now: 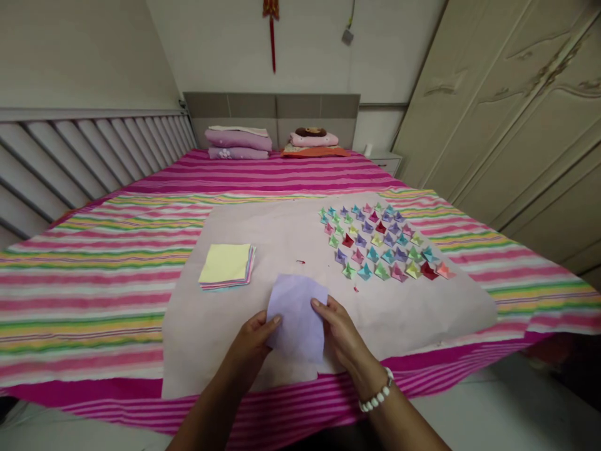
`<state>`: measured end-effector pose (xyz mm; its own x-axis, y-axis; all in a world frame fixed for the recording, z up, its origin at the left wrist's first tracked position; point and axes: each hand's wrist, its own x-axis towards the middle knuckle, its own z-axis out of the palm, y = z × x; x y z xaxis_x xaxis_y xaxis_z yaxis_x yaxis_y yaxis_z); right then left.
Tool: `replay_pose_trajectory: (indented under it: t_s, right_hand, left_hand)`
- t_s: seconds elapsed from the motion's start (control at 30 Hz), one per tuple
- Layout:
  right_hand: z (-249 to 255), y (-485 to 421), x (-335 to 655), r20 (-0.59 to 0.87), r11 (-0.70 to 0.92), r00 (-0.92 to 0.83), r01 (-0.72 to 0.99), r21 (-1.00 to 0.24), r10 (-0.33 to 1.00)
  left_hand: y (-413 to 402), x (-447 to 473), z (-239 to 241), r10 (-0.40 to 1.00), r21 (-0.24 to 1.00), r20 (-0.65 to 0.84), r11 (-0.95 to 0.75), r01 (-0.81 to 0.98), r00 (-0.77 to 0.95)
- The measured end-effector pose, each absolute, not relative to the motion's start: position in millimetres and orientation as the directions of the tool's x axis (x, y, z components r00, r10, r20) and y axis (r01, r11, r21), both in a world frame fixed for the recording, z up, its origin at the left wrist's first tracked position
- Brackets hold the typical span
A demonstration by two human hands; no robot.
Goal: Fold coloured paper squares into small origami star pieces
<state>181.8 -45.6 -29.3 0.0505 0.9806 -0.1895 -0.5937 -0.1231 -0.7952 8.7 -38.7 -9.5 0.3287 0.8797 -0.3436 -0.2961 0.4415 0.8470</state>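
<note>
A purple sheet of paper (298, 319) is held up between both hands, over the front part of a pale mat. My left hand (256, 338) pinches its left edge, thumb on top. On the opposite edge, my right hand (339, 329) grips the sheet with its thumb in front and fingers behind; a white bead bracelet (377, 396) circles that wrist. Left of the sheet lies a stack of coloured square papers (226, 264), a yellow one uppermost. To the right, rows of small folded paper boats (382, 271) in several colours stand on the mat.
The pale mat (277, 232) covers the middle of a bed with a striped cover (107, 282). Two tiny red objects, one a pin-like piece (300, 262), lie on it. Folded bedding (239, 139) sits at the headboard; a wardrobe (507, 125) stands right.
</note>
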Motion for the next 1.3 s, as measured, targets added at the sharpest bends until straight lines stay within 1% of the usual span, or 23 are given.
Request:
replay_pose_trajectory:
  t_s: [0.07, 0.1, 0.13, 0.17, 0.23, 0.3, 0.33, 0.43, 0.47, 0.53, 0.6, 0.67, 0.73, 0.8, 0.87, 0.93, 1.0, 1.1, 1.23, 1.3]
  right_hand:
    - [-34.4, -45.1, 187.4, -0.132, 0.009, 0.288, -0.441, -0.897, 0.949]
    - [-36.0, -45.1, 189.8, -0.099, 0.043, 0.360, -0.367, -0.929, 0.928]
    - [-36.6, -45.3, 191.1, -0.072, 0.052, 0.369, -0.317, -0.947, 0.927]
    - [-36.0, -45.9, 191.2, -0.058, 0.044, 0.325, -0.299, -0.953, 0.944]
    - [-32.2, -47.9, 187.3, -0.055, 0.002, 0.151, -0.353, -0.936, 0.987]
    - [-27.1, -50.2, 179.9, -0.044, -0.049, -0.022, -0.462, -0.885, 0.999]
    - [-25.1, -51.2, 176.1, -0.033, -0.062, -0.066, -0.506, -0.861, 0.997]
    - [-23.0, -53.0, 170.1, -0.041, -0.084, -0.086, -0.588, -0.804, 0.995]
    - [-23.4, -53.2, 170.3, -0.048, -0.088, -0.083, -0.603, -0.793, 0.995]
    - [-24.4, -53.4, 172.7, -0.061, -0.098, -0.082, -0.620, -0.779, 0.995]
    - [-25.0, -53.2, 175.6, -0.077, -0.107, -0.074, -0.633, -0.767, 0.994]
    - [-24.4, -52.9, 176.8, -0.092, -0.117, -0.073, -0.645, -0.755, 0.993]
    - [-23.5, -52.7, 176.0, -0.087, -0.119, -0.081, -0.649, -0.752, 0.993]
    - [-23.0, -53.0, 174.0, -0.077, -0.128, -0.107, -0.633, -0.764, 0.991]
    - [-23.3, -53.4, 172.4, -0.086, -0.153, -0.138, -0.612, -0.776, 0.987]
    - [-24.3, -53.4, 172.9, -0.120, -0.181, -0.141, -0.600, -0.779, 0.983]
    - [-25.2, -52.8, 175.9, -0.161, -0.187, -0.097, -0.593, -0.783, 0.982]
    - [-24.7, -51.6, 182.4, -0.191, -0.185, -0.049, -0.556, -0.810, 0.980]
    - [-21.3, -51.3, 187.3, -0.179, -0.179, -0.054, -0.541, -0.821, 0.982]
    - [-20.5, -51.8, 188.2, -0.166, -0.154, -0.030, -0.562, -0.813, 0.986]
  left_hand:
    - [-36.1, 2.0, -6.0, 0.927, 0.891, -0.303, 0.358, -0.279, 0.220]
    - [-35.1, -0.5, -4.3, 0.949, 0.920, -0.269, 0.304, -0.249, 0.168]
    - [-34.6, -2.0, -2.8, 0.967, 0.948, -0.222, 0.244, -0.206, 0.124]
    - [-34.8, -2.1, -1.7, 0.981, 0.972, -0.167, 0.180, -0.154, 0.095]
    - [-37.3, 1.4, -0.8, 0.993, 0.998, -0.049, 0.051, -0.024, 0.105]
    - [-41.5, 8.1, -1.4, 0.979, 0.989, 0.070, -0.093, 0.117, 0.191]
    - [-43.7, 11.5, -2.2, 0.960, 0.966, 0.135, -0.183, 0.182, 0.245]
    - [-48.1, 17.8, -5.9, 0.877, 0.843, 0.318, -0.435, 0.315, 0.360]
    - [-48.6, 18.2, -7.3, 0.856, 0.807, 0.358, -0.485, 0.337, 0.373]
    - [-48.2, 17.0, -10.2, 0.842, 0.771, 0.402, -0.524, 0.362, 0.361]
    - [-45.9, 14.4, -13.2, 0.859, 0.780, 0.414, -0.505, 0.368, 0.301]
    - [-42.0, 12.3, -15.8, 0.909, 0.842, 0.365, -0.414, 0.345, 0.200]
    - [-37.9, 11.7, -17.3, 0.971, 0.944, 0.207, -0.231, 0.234, 0.123]
    - [-35.4, 12.8, -16.6, 0.988, 0.998, -0.010, 0.002, 0.055, 0.151]
    - [-35.7, 14.8, -13.4, 0.957, 0.980, -0.172, 0.191, -0.063, 0.232]
    - [-38.4, 16.5, -8.8, 0.926, 0.951, -0.271, 0.300, -0.077, 0.263]
    - [-41.5, 17.0, -4.0, 0.915, 0.939, -0.316, 0.339, -0.054, 0.251]
    - [-44.1, 15.4, 1.5, 0.905, 0.938, -0.326, 0.346, -0.028, 0.272]
    - [-43.9, 12.9, 5.7, 0.893, 0.949, -0.281, 0.314, -0.039, 0.352]
    - [-43.7, 11.6, 5.9, 0.900, 0.957, -0.259, 0.289, -0.033, 0.350]
